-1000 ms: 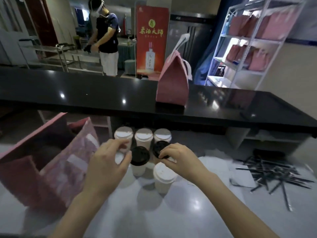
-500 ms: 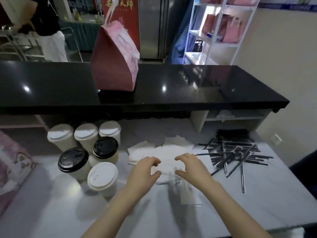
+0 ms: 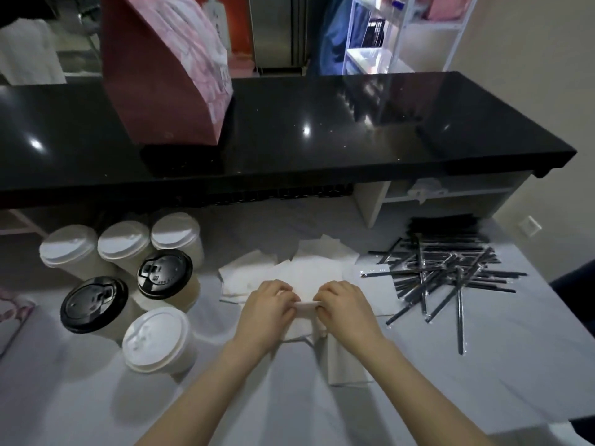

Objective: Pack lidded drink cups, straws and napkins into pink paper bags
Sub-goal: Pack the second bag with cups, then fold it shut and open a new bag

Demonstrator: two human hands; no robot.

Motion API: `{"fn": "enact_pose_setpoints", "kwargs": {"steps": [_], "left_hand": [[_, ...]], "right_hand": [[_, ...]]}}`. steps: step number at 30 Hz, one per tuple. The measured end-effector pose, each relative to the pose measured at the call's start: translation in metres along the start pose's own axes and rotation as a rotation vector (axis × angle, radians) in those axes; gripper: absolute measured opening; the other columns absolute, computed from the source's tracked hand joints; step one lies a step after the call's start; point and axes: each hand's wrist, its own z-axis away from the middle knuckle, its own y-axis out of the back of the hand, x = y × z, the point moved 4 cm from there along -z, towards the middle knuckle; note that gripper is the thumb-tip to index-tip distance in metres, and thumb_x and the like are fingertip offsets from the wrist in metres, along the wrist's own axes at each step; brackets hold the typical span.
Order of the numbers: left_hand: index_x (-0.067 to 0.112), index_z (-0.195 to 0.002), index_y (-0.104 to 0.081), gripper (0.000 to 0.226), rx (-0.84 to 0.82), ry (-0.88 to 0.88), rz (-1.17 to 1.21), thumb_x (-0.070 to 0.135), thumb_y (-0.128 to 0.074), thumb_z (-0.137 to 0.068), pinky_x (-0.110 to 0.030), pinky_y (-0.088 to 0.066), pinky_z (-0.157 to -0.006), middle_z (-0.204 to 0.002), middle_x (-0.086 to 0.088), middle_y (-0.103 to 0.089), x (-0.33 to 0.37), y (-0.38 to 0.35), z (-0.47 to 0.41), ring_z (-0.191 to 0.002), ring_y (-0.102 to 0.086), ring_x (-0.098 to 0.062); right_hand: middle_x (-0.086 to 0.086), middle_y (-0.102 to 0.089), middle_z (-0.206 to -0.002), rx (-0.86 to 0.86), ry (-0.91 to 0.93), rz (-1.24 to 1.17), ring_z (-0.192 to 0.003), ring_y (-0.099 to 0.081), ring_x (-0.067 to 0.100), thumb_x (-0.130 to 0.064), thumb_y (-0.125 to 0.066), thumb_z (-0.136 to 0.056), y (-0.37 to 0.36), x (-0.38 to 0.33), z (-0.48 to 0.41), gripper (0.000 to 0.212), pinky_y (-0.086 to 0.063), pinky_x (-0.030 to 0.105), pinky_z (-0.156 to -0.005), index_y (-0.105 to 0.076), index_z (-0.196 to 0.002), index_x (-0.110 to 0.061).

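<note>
The left hand [image 3: 269, 305] and the right hand [image 3: 346, 305] both pinched 1 thin white paper napkin [image 3: 307, 304], stretched between them over the pale table [image 3: 483, 365]. It looked light, soft and easy to rip, so holding it gently by its edges seemed best.

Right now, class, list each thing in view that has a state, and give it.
Left hand: pinches the napkin.
Right hand: pinches the napkin.
White-lidded cups: four, upright, lidded.
Black-lidded cups: two, upright, lidded.
Straws: wrapped, heaped loosely.
Napkin pile: spread loosely.
Pink bag: upright on counter.
</note>
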Motion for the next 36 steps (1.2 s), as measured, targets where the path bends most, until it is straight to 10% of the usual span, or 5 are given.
{"fn": "enact_pose_setpoints", "kwargs": {"steps": [15,22,29,36], "left_hand": [[0.033,-0.085,-0.063,0.021,0.395,0.13,0.437,0.012,-0.067,-0.086,-0.013,-0.042,-0.065,-0.08,0.022,-0.064,0.001,0.114,0.016,-0.076,-0.059,-0.003],[0.036,-0.091,-0.064,0.026,0.607,0.177,0.376,0.012,-0.07,-0.085,-0.008,-0.044,-0.066,-0.085,0.019,-0.066,-0.042,0.214,0.079,-0.08,-0.063,-0.001],[0.033,-0.096,-0.065,0.028,0.791,0.32,0.212,0.011,-0.074,-0.081,-0.005,-0.044,-0.072,-0.089,0.022,-0.067,-0.114,0.301,0.191,-0.087,-0.063,0.004],[0.026,-0.097,-0.067,0.031,1.056,0.583,-0.206,0.012,-0.08,-0.072,-0.039,-0.047,-0.082,-0.085,0.011,-0.067,-0.206,0.381,0.303,-0.087,-0.059,-0.015]], "right_hand": [[-0.015,-0.067,-0.08,0.193,0.021,-0.606,-0.074,-0.063,0.011,-0.007,-0.072,-0.078,0.094,-0.05,-0.022,0.023,-0.051,0.025,-0.068,-0.068,-0.09,-0.026],[-0.019,-0.066,-0.078,0.18,0.229,-0.633,-0.076,-0.062,0.001,-0.011,-0.076,-0.078,0.111,-0.158,-0.056,0.02,-0.045,0.01,-0.062,-0.069,-0.089,-0.026],[-0.01,-0.069,-0.082,0.083,0.41,-0.682,-0.079,-0.064,0.004,-0.014,-0.076,-0.079,0.092,-0.304,-0.081,0.015,-0.054,0.024,-0.072,-0.071,-0.091,-0.022],[-0.01,-0.07,-0.079,0.069,0.594,-0.744,-0.075,-0.065,0.005,-0.01,-0.075,-0.079,0.082,-0.449,-0.109,0.016,-0.053,0.023,-0.071,-0.071,-0.087,-0.022]]}}
